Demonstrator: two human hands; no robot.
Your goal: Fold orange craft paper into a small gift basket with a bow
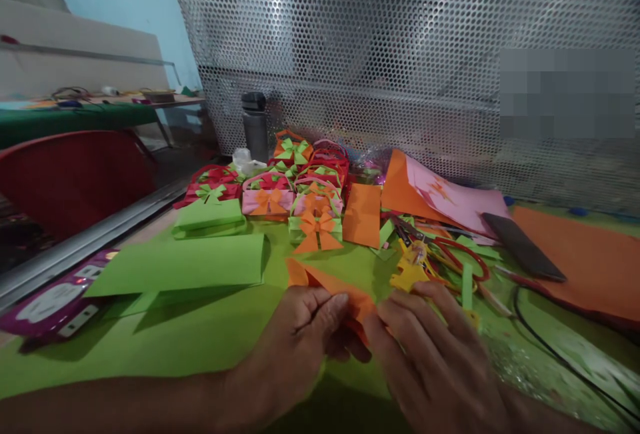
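Note:
A folded piece of orange paper (345, 289) is held low over the green table surface. My left hand (305, 334) pinches it between thumb and fingers. At its right end, my right hand (425, 347) grips the paper's edge; its fingertips are partly hidden. Just beyond the paper stands a small green paper bag (296, 229) with an orange paper bow (317, 224) on its front. Close to my right hand lie a yellow tool (411, 264) and red-handled scissors (463, 254).
Several finished-looking paper bags with bows (270, 201) cluster at the back, near a dark bottle (255, 129). Green folded paper (185, 262) and a purple packet (55, 301) lie left. Orange sheets (585, 261), a dark phone-like slab (523, 246) and a black cable (555, 353) lie right.

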